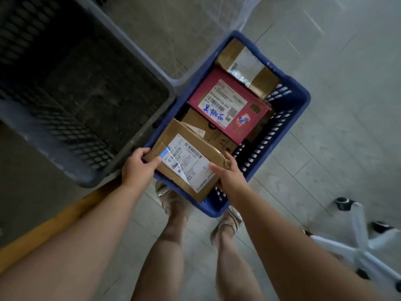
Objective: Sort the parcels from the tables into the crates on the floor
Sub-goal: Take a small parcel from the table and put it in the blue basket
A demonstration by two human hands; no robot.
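**Hard to make out.** Your fingers on both sides pass under the brown parcel [173, 137] and are hidden; only thumbs and knuckles show. You cannot tell whether the parcel rests on anything beneath it. The print on its white label [188, 161] is too blurred to read. The grey crate [138, 140] is cut off at the left frame edge and its inside is dark. A clear plastic bin [191, 71] beyond both crates is faint and cut off at the top.

**Held item.** The brown parcel is label up and tilted, over the near end of the blue crate [301, 98]. One corner overhangs the crate's near rim. Your left hand [138, 168] grips its left edge, thumb pressed on the label's corner. Your right hand [227, 177] grips its right edge, thumb on the label.

**Blue crate, on the floor.**
- A pink box [256, 111] lies across the middle; its label carries blue handwriting.
- A taped brown box [230, 53] sits at the far end, touching the pink box.
- A flat brown carton [201, 124] lies underneath, mostly covered.

**Grey crate, on the floor.** It stands just left of the blue crate and has perforated walls.

**Also in view.**
- A white chair base [364, 250] with black castors is at the right.
- A yellow floor strip [54, 224] is at the left.
- Your sandalled feet [171, 200] are at the blue crate's near end.
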